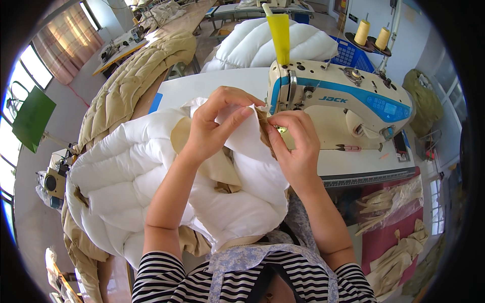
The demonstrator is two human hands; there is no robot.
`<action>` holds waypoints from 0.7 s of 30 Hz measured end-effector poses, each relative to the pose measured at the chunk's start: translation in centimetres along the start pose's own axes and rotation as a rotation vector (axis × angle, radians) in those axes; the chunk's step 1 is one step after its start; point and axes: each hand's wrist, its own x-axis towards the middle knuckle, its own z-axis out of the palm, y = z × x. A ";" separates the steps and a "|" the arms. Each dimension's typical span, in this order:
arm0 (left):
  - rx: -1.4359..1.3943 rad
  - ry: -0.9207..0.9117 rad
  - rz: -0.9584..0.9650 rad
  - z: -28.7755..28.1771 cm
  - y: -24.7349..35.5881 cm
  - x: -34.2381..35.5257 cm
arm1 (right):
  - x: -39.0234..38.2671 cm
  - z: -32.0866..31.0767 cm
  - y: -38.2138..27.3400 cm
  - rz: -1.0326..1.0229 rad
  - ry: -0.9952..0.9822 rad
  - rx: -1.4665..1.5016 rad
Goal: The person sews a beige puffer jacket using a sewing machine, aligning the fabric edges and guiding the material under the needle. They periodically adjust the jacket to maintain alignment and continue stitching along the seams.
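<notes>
A white quilted padded garment [121, 177] with beige fabric panels [217, 174] is spread over my lap and the front of the sewing table. My left hand [220, 121] pinches the white cloth's upper edge between thumb and fingers. My right hand [293, 141] pinches the same piece's tan-edged seam [263, 129], a short way to the right. The hands are apart, with the edge running between them. A white and blue sewing machine [323, 86] stands just beyond my hands; its needle area is partly hidden behind my right hand.
A beige quilted garment [126, 76] drapes down the left, white padding [262, 43] lies behind a blue crate [348, 53]. Thread cones [361, 33] stand above the machine. Tweezers [348, 148] lie on the tabletop [364, 164]. Bagged beige strips [389, 202] sit at right.
</notes>
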 end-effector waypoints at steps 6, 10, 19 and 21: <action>-0.046 0.007 -0.029 0.5 -0.3 -0.3 | 0.4 -0.1 -0.4 0.067 -0.049 0.110; -0.022 0.045 -0.079 0.8 -0.2 -0.6 | 0.2 -0.2 -0.8 0.153 -0.081 0.160; 0.038 0.141 -0.207 1.8 0.4 -1.1 | -0.1 0.4 -0.5 0.248 -0.025 0.281; 0.083 0.154 -0.215 2.1 0.4 -1.1 | -0.1 0.2 -0.6 0.281 -0.051 0.300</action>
